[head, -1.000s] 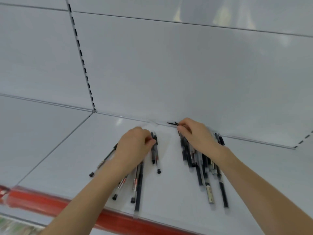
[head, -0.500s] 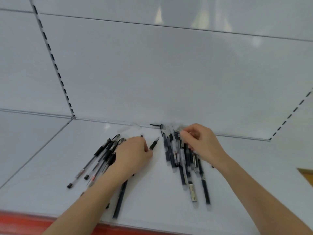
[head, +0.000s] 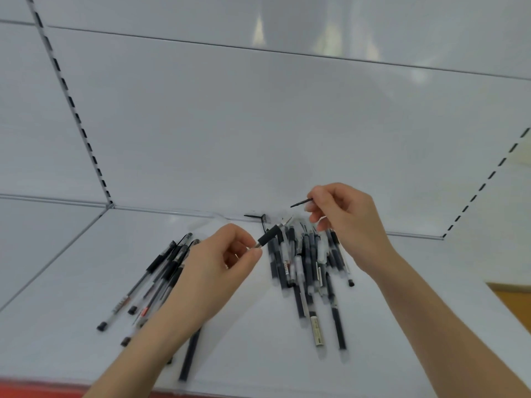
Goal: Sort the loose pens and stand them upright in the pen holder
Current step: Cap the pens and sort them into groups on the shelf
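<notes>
Two heaps of loose pens lie on a white shelf (head: 86, 282). The left heap (head: 161, 271) fans out beneath my left forearm; the right heap (head: 307, 268) lies between my hands. My left hand (head: 218, 262) is raised and pinches a black-capped pen (head: 268, 239) whose cap points up and to the right. Above the right heap, my right hand (head: 342, 225) pinches a thin dark stick-like piece (head: 300, 203) that points left. No pen holder is in view.
The shelf's white back panel (head: 258, 124) rises just behind the pens, with slotted uprights at left (head: 71, 107) and right (head: 488, 179). A small black hook-like piece (head: 257, 217) lies at the back edge. A red strip (head: 43, 390) runs along the shelf front.
Both hands have lifted off the shelf. The left hand picked up a black-capped pen and the right hand raised a thin dark piece above the right heap.
</notes>
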Motion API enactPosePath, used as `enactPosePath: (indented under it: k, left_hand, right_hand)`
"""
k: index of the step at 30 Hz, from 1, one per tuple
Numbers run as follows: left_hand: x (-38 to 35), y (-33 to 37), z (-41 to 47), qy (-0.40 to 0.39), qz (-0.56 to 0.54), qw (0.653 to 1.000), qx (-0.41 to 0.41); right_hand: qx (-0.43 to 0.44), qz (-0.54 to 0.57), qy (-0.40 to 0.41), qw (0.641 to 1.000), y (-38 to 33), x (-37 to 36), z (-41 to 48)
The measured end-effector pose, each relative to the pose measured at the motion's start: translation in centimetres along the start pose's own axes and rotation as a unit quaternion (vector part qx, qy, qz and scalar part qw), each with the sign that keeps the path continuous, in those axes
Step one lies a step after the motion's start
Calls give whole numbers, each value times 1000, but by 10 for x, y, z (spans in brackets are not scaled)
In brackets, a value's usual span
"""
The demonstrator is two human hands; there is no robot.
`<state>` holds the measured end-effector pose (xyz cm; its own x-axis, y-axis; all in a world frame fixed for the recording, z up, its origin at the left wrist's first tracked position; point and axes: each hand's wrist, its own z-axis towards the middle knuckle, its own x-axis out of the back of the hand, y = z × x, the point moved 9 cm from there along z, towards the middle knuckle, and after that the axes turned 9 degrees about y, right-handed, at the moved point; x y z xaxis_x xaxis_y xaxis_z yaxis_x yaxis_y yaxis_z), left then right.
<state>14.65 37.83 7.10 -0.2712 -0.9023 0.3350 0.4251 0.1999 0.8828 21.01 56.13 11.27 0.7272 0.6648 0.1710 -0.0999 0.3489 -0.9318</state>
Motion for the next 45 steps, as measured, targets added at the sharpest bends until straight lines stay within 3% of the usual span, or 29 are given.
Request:
enactPosePath:
  k: [7,19,22,26,31,35,37,39,43,45]
  left_hand:
    - [0,9,-4,8,8,1000,-29]
    - [4,-13,-10,19,54,998,-7]
    - [24,-27,-5,63,130,990,2]
    - [60,-54,-2,129,280,951,32]
    - [73,-64,-6,128,349,927,52]
    - [79,-69,-8,121,359,923,62]
    - [80,-70,-7,119,359,924,61]
    - [78,-70,-5,114,366,922,58]
    - [69,-61,-1,112,372,921,23]
    - [60,-50,2,118,349,929,-10]
  right_hand:
    - [-6,-52,-110,993,0,-26,-17]
    - [-48,-31,-146,988,30,-52,-31]
    - [-29,-95,-131,986,39,-58,-2]
    - [81,-332,-110,933,49,-69,38]
    - [99,-456,-177,867,68,-110,44]
    - [109,-506,-186,835,74,-125,42]
    - [103,-492,-177,846,77,-125,44]
    - [73,-432,-158,885,77,-119,49]
    - [-3,-214,-85,973,63,-90,56]
    - [-36,-102,-50,993,55,-70,55]
